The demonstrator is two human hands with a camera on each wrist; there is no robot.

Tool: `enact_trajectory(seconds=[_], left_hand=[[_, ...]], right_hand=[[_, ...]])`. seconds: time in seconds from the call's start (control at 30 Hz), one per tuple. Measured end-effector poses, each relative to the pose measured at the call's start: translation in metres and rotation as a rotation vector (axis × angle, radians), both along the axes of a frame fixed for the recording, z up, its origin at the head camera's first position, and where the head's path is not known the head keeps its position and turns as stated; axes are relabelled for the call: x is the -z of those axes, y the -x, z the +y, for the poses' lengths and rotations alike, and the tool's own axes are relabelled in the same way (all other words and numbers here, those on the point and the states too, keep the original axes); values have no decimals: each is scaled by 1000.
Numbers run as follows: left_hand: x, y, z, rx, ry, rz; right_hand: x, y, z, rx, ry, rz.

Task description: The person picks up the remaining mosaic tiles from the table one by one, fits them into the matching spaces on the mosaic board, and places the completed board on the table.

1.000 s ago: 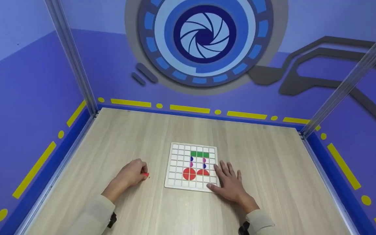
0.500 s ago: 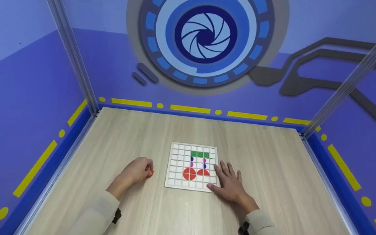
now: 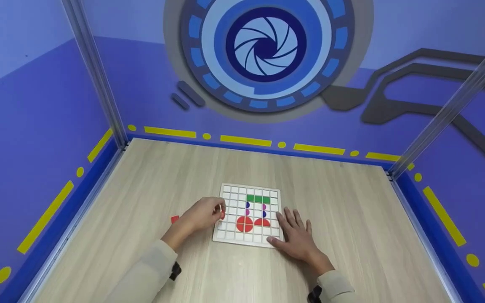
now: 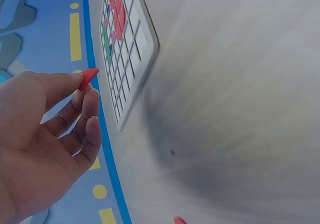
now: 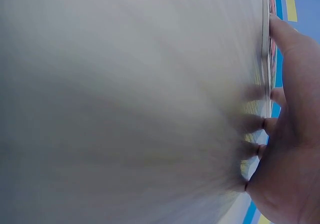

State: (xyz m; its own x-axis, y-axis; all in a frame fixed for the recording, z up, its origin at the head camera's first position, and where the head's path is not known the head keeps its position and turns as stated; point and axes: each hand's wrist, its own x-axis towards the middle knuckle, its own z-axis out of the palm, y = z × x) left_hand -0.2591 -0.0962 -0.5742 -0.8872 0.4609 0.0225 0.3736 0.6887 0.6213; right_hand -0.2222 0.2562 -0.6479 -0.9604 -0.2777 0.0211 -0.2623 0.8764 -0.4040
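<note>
A square white grid board [image 3: 233, 198] lies on the table, set with green squares [image 3: 258, 198], small blue and pink half-rounds [image 3: 264, 206], a red disc of quarter pieces [image 3: 241, 220] and a red half-disc [image 3: 259, 222]. My left hand [image 3: 202, 215] is at the board's left edge. Its thumb and finger pinch a small red piece [image 4: 89, 78], and the other fingers are loosely bent. Fingers spread, my right hand [image 3: 297, 240] rests along the board's right edge, with the thumb on the lower right corner. The right wrist view shows that thumb [image 5: 284, 33] on the board's top.
Another red piece [image 3: 175, 219] lies on the table left of the board, beside my left wrist. The wood-grain table [image 3: 331, 189] is bounded by blue-purple walls [image 3: 141, 92] at the back and both sides. Metal posts [image 3: 99, 75] stand in the back corners.
My left hand has moved right, from the table to the board's left edge, carrying a red piece. A red piece now shows on the table behind it. The right hand has stayed put.
</note>
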Motion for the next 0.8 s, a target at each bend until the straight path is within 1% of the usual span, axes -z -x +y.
enact_trajectory(seconds=[0.1, 0.17, 0.27, 0.37, 0.43, 0.57, 0.7, 0.8], left_hand=[[-1, 2, 11, 1, -33, -39], [-2, 4, 18, 5, -59, -43], [-3, 5, 29, 16, -89, -22], [-3, 5, 40, 24, -99, 6], [-2, 5, 47, 28, -105, 14], [3, 4, 58, 27, -100, -1], [8, 3, 65, 36, -103, -9], [10, 3, 68, 41, -120, -13]], right_hand=[[0, 0, 0, -1, -3, 6], [0, 0, 0, -1, -6, 8], [-1, 0, 1, 0, -10, 7], [-1, 0, 1, 0, -7, 5], [-1, 0, 1, 1, -2, 4], [0, -1, 0, 0, -8, 8], [0, -1, 0, -2, -14, 26], [1, 0, 0, -4, -10, 31]])
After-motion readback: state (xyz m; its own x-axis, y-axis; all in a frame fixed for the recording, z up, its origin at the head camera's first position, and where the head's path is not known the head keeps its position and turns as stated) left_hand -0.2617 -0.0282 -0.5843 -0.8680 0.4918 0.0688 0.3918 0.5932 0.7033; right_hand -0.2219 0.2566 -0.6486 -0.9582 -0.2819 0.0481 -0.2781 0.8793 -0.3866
